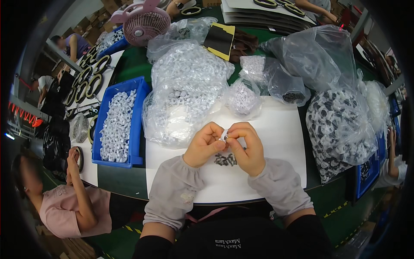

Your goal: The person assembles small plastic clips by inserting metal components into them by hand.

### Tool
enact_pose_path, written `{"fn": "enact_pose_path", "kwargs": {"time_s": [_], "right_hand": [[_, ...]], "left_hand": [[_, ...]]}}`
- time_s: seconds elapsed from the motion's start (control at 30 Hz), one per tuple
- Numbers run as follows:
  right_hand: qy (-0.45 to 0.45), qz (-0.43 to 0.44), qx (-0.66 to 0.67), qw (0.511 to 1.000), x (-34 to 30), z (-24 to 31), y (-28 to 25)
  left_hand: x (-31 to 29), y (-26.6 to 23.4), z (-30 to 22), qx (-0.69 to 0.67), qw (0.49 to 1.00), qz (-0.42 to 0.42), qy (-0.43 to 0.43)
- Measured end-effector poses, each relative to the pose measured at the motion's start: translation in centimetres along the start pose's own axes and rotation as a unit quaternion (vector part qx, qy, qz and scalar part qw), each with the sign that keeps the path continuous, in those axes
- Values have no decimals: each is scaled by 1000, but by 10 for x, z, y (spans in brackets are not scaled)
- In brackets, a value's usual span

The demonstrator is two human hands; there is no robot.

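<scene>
sleeves of grey cloth (176, 187) reach over a white sheet (282, 129); past them, dark clip-like pieces (224, 160) lie just short of my left hand (204, 144) and right hand (248, 150), which meet, both pinching one small white part (224, 134); a blue bin (113, 163) of white parts (116, 127) stands leftward, clear plastic bags (317, 54) and a pink fan (146, 23) beyond

Pink fan (145, 26) (rabbit-eared, I note) at back; yellow-edged black panel (218, 41) to its right. Red coiled hose (24, 114) far left; pink-shirted co-worker (71, 211) near left.
</scene>
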State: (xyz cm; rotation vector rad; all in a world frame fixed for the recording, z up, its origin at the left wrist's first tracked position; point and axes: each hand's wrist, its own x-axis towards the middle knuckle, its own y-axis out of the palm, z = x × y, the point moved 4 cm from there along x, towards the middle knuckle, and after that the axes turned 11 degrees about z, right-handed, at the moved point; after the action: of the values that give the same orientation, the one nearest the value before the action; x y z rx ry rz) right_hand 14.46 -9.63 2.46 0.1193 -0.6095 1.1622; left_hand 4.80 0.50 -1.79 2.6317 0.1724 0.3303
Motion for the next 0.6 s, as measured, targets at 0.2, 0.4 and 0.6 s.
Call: {"fn": "enact_pose_path", "kwargs": {"time_s": [0.2,0.4,0.6], "right_hand": [[63,35,156,985,2,-14,-1],[167,120,321,924,2,-12,0],[168,112,342,918,2,-18,1]], "left_hand": [[2,6,-6,-27,999,-18,14],[1,9,-15,-27,999,3,-28],[-5,5,-28,13,999,-39,-36]]}}
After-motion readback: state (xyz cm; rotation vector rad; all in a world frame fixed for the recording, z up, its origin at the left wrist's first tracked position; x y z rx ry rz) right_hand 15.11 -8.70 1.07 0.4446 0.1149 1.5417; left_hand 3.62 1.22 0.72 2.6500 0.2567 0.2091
